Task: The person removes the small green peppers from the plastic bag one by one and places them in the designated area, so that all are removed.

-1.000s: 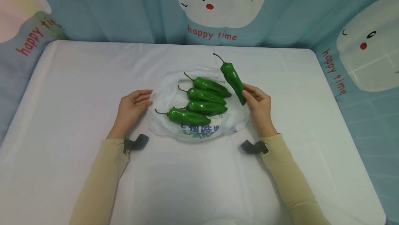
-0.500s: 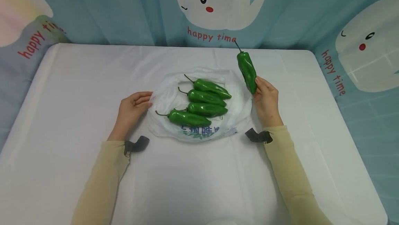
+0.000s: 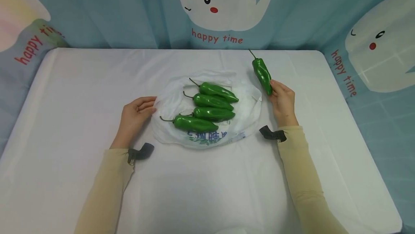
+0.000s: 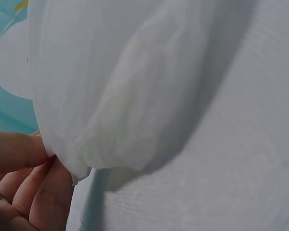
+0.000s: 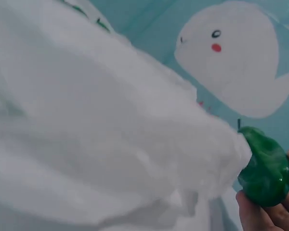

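Observation:
My left hand (image 3: 135, 118) pinches the left edge of a white plastic bag (image 3: 163, 133) between thumb and fingers; the left wrist view shows the pinched plastic (image 4: 67, 163) close up. Several green chili peppers (image 3: 212, 100) lie side by side on the bag, stems pointing left. To the right of the bag, my right hand (image 3: 283, 99) holds another green chili pepper (image 3: 261, 71) by its lower end, with its stem pointing away from me. In the right wrist view this pepper (image 5: 267, 168) sits between thumb and fingers, its left side partly covered by the bag.
A white cloth covers the table (image 3: 81, 79). Behind the far edge hangs a blue curtain (image 3: 129, 10) with white whale prints. Dark wrist mounts (image 3: 273, 134) stick out from both sleeves. A white rounded thing (image 3: 231, 231) shows at the near edge.
My right hand has carried its pepper to the right, from over the bag to beyond its right edge. The left hand keeps its pinch on the bag, and the other peppers lie as before.

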A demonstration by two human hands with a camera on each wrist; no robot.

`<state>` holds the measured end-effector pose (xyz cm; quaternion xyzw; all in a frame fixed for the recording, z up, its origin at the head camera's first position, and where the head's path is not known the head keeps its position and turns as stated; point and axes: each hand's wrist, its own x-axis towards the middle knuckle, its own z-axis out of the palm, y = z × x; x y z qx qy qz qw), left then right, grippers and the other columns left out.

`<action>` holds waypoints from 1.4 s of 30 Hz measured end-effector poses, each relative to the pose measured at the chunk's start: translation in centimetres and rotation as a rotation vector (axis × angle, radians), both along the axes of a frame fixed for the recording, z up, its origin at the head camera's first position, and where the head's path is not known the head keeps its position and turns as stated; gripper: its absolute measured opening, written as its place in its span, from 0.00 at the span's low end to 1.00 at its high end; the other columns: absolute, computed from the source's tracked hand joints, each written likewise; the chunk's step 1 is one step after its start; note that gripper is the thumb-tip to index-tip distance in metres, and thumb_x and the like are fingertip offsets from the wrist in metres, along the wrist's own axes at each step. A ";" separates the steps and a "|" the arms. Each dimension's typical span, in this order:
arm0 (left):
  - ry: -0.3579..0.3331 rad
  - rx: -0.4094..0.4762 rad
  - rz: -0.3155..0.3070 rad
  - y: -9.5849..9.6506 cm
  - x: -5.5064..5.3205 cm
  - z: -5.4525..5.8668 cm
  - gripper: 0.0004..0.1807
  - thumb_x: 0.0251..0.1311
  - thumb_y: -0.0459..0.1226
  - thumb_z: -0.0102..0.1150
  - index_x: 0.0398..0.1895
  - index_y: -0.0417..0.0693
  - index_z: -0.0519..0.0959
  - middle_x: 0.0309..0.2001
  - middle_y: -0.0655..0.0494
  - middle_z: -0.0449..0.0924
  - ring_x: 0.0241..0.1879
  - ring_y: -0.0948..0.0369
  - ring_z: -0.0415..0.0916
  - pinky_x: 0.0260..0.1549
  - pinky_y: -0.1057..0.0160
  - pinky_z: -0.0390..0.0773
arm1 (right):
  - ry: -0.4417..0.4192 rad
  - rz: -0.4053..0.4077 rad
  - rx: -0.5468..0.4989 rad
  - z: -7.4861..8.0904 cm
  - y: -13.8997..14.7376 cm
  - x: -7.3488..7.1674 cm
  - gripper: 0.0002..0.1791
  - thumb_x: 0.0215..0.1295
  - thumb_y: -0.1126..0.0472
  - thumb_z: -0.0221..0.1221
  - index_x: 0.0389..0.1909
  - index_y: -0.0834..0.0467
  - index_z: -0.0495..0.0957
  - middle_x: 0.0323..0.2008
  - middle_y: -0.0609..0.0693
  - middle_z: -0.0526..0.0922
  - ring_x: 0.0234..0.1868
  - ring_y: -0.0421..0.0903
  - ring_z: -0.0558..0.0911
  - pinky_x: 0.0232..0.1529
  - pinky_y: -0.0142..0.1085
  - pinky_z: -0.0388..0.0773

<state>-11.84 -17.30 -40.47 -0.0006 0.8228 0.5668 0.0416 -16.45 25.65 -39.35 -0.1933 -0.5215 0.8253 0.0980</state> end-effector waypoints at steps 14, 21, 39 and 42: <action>0.001 0.010 0.006 0.0 0.1 -0.1 0.21 0.62 0.33 0.59 0.59 0.40 0.74 0.52 0.40 0.78 0.43 0.73 0.77 0.43 0.79 0.73 | -0.093 -0.051 0.414 -1.4 0.3 -0.3 0.18 0.59 0.59 0.65 0.46 0.67 0.81 0.43 0.54 0.78 0.42 0.42 0.78 0.36 0.24 0.77; 0.012 0.011 0.003 0.0 0.0 -0.3 0.21 0.62 0.32 0.59 0.59 0.39 0.74 0.51 0.40 0.78 0.42 0.75 0.77 0.42 0.79 0.73 | -0.065 -0.066 0.540 -1.5 0.2 -0.2 0.18 0.60 0.59 0.64 0.47 0.67 0.80 0.40 0.52 0.81 0.42 0.42 0.79 0.38 0.25 0.75; 0.025 0.013 -0.003 0.0 -0.1 -0.3 0.21 0.62 0.34 0.59 0.58 0.39 0.74 0.50 0.40 0.78 0.42 0.75 0.77 0.43 0.78 0.73 | -0.031 0.016 0.813 -2.2 0.4 -0.3 0.23 0.56 0.61 0.67 0.52 0.65 0.78 0.50 0.59 0.79 0.48 0.45 0.79 0.46 0.29 0.77; 0.029 0.016 -0.005 0.1 -0.1 -0.2 0.21 0.62 0.33 0.59 0.58 0.38 0.74 0.51 0.39 0.78 0.42 0.75 0.77 0.42 0.79 0.74 | -0.028 0.018 0.815 -2.2 0.6 -0.3 0.21 0.58 0.60 0.66 0.52 0.65 0.78 0.50 0.59 0.79 0.47 0.43 0.79 0.45 0.28 0.76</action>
